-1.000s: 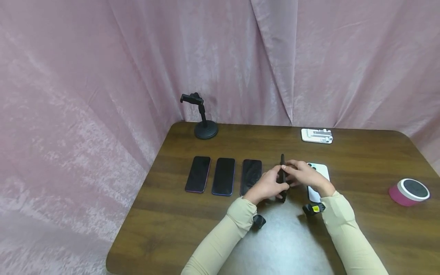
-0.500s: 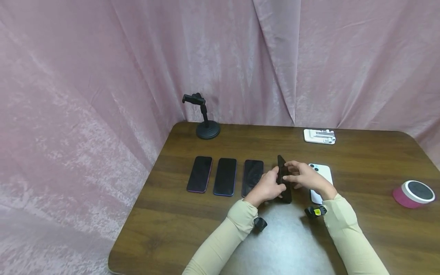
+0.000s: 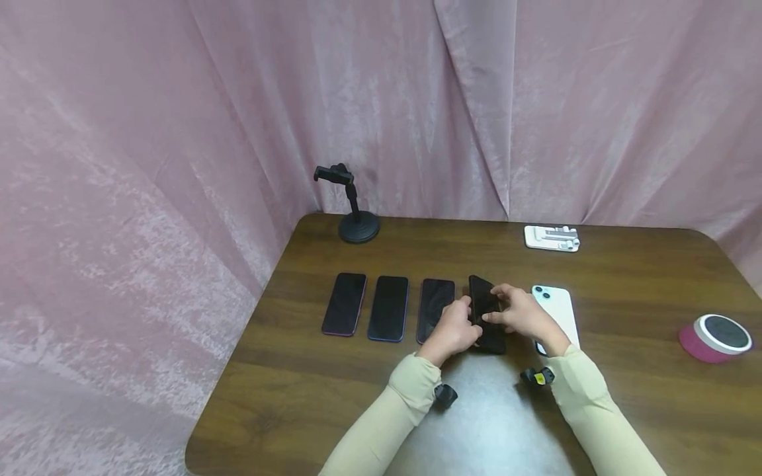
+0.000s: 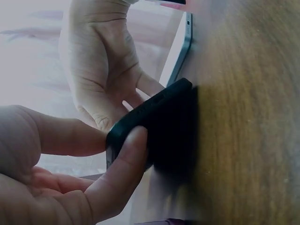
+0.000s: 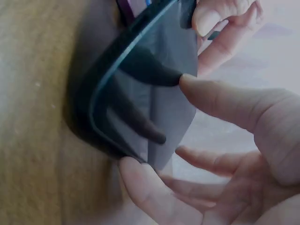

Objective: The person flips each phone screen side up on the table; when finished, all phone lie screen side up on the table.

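Both hands are meeting over a black phone (image 3: 485, 314) at the middle of the bench (image 3: 625, 396), fourth in a row that is running left to right. The left hand (image 3: 455, 329) is pinching the phone's left edge between thumb and forefinger, as the left wrist view shows, while the right hand (image 3: 520, 314) is spreading its fingers (image 5: 220, 101) across the glass face and tucking its thumb under the near edge. The phone is sitting tilted, its left long edge on or near the wood and the right side raised; holding it from both sides is keeping the thin slab from slipping while it is at an angle. Three dark phones (image 3: 388, 307) are lying face up, parallel and just beside one another, to the left of it, and a white phone (image 3: 556, 307) is lying camera side up just to the right, partly under the right wrist. A black clamp stand (image 3: 352, 205) and a white folding stand (image 3: 551, 237) are standing at the far edge, and a pink round object (image 3: 714, 337) is resting well apart at the right. No brand or lettering is appearing legibly; the screens are probably switched off, though reflections are making this uncertain.
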Tool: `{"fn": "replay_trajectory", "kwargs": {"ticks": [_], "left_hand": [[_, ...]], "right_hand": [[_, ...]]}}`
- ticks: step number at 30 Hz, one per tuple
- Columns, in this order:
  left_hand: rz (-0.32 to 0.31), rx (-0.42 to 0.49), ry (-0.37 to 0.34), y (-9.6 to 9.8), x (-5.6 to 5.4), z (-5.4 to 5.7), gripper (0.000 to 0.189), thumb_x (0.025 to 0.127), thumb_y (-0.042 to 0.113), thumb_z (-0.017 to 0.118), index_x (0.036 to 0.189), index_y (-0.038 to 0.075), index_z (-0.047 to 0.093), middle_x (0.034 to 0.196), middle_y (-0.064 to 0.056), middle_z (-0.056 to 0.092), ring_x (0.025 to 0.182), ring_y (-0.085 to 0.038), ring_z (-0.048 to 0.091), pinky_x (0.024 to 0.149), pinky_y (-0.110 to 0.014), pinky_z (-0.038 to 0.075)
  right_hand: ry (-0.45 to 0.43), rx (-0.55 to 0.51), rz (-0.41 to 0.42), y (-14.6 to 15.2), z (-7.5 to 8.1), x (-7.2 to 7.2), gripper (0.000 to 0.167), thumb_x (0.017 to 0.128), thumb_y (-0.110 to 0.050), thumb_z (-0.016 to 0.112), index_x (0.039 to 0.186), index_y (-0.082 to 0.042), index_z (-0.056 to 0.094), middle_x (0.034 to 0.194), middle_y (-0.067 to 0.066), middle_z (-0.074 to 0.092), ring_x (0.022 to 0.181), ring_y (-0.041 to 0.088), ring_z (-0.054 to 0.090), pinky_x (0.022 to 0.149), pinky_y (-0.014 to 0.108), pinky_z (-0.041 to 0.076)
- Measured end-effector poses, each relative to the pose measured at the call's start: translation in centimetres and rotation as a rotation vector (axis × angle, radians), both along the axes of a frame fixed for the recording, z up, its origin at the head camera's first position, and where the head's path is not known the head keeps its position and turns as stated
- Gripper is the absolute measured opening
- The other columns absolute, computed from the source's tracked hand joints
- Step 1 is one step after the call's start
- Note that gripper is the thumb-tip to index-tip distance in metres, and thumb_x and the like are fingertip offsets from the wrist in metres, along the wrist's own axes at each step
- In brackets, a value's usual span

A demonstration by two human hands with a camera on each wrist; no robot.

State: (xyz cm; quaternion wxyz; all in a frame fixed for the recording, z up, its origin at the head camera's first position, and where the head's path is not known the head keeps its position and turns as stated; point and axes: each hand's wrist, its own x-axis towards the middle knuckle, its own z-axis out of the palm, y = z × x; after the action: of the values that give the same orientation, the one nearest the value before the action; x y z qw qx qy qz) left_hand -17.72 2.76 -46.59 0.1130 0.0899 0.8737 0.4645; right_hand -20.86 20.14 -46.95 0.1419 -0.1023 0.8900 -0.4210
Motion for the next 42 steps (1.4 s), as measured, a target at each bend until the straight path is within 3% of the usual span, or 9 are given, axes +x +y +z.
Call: {"fn": "replay_trajectory", "kwargs": {"ticks": [5, 9, 12, 14, 19, 26, 33, 42], "left_hand": [[0.010, -0.107, 0.000, 0.0, 0.0, -0.5, 0.046, 0.083, -0.003, 0.069, 0.127, -0.005, 0.059, 0.101, -0.013, 0.070, 0.088, -0.018, 0.063, 0.078, -0.030, 0.053], [0.011, -0.154, -0.013, 0.2, 0.0, -0.5, 0.050, 0.086, 0.000, 0.068, 0.134, -0.005, 0.058, 0.118, -0.016, 0.068, 0.110, -0.023, 0.062, 0.091, -0.032, 0.051], [0.012, -0.185, -0.040, 0.4, 0.1, -0.4, 0.055, 0.089, 0.005, 0.068, 0.141, -0.006, 0.053, 0.136, -0.020, 0.058, 0.130, -0.028, 0.051, 0.104, -0.036, 0.044], [0.016, -0.195, -0.048, 0.5, 0.1, -0.2, 0.055, 0.091, 0.008, 0.067, 0.142, -0.006, 0.052, 0.140, -0.023, 0.052, 0.134, -0.030, 0.046, 0.108, -0.037, 0.041], [0.034, -0.192, -0.033, 0.6, 0.1, 0.0, 0.054, 0.092, 0.013, 0.068, 0.140, -0.007, 0.054, 0.137, -0.025, 0.051, 0.131, -0.029, 0.049, 0.106, -0.036, 0.043], [0.051, -0.205, -0.091, 1.1, 0.4, 0.6, 0.067, 0.094, 0.026, 0.069, 0.150, -0.001, 0.043, 0.149, -0.023, 0.043, 0.134, -0.029, 0.048, 0.104, -0.038, 0.044], [0.079, -0.220, -0.088, 1.6, 0.7, 1.0, 0.074, 0.090, 0.027, 0.070, 0.150, 0.000, 0.037, 0.137, -0.022, 0.052, 0.126, -0.031, 0.053, 0.100, -0.038, 0.046], [0.098, -0.216, -0.099, 2.0, 1.0, 0.5, 0.077, 0.089, 0.027, 0.071, 0.150, -0.001, 0.032, 0.140, -0.025, 0.052, 0.131, -0.034, 0.049, 0.104, -0.040, 0.043]], "right_hand": [[0.013, 0.069, -0.039, -0.4, -0.3, 0.5, 0.062, 0.086, -0.011, 0.078, 0.134, 0.014, 0.047, 0.125, 0.041, 0.052, 0.069, 0.025, 0.065, 0.058, 0.036, 0.057], [0.020, 0.105, -0.060, -0.7, -0.3, 0.6, 0.064, 0.084, -0.010, 0.079, 0.134, 0.014, 0.048, 0.124, 0.042, 0.052, 0.063, 0.023, 0.063, 0.056, 0.035, 0.056], [0.042, 0.137, -0.064, -0.9, -0.3, 0.7, 0.065, 0.081, -0.009, 0.080, 0.133, 0.015, 0.049, 0.120, 0.039, 0.054, 0.063, 0.023, 0.062, 0.057, 0.036, 0.055], [0.057, 0.154, -0.064, -0.9, -0.2, 0.7, 0.065, 0.080, -0.008, 0.080, 0.132, 0.016, 0.049, 0.118, 0.038, 0.054, 0.062, 0.024, 0.062, 0.057, 0.037, 0.054], [0.056, 0.165, -0.070, -1.0, -0.1, 0.7, 0.064, 0.080, -0.006, 0.079, 0.132, 0.016, 0.049, 0.119, 0.038, 0.052, 0.061, 0.024, 0.061, 0.057, 0.037, 0.053], [0.049, 0.187, -0.070, -0.8, 0.0, 0.7, 0.060, 0.079, -0.002, 0.075, 0.132, 0.014, 0.051, 0.118, 0.039, 0.049, 0.079, 0.036, 0.060, 0.062, 0.040, 0.053], [0.076, 0.211, -0.077, -0.8, -0.2, 0.7, 0.058, 0.080, -0.003, 0.075, 0.131, 0.013, 0.053, 0.123, 0.038, 0.050, 0.104, 0.047, 0.052, 0.089, 0.062, 0.047], [0.075, 0.227, -0.094, -1.2, -0.8, 0.7, 0.058, 0.079, -0.003, 0.077, 0.130, 0.012, 0.054, 0.124, 0.038, 0.049, 0.106, 0.047, 0.053, 0.091, 0.064, 0.045]]}}
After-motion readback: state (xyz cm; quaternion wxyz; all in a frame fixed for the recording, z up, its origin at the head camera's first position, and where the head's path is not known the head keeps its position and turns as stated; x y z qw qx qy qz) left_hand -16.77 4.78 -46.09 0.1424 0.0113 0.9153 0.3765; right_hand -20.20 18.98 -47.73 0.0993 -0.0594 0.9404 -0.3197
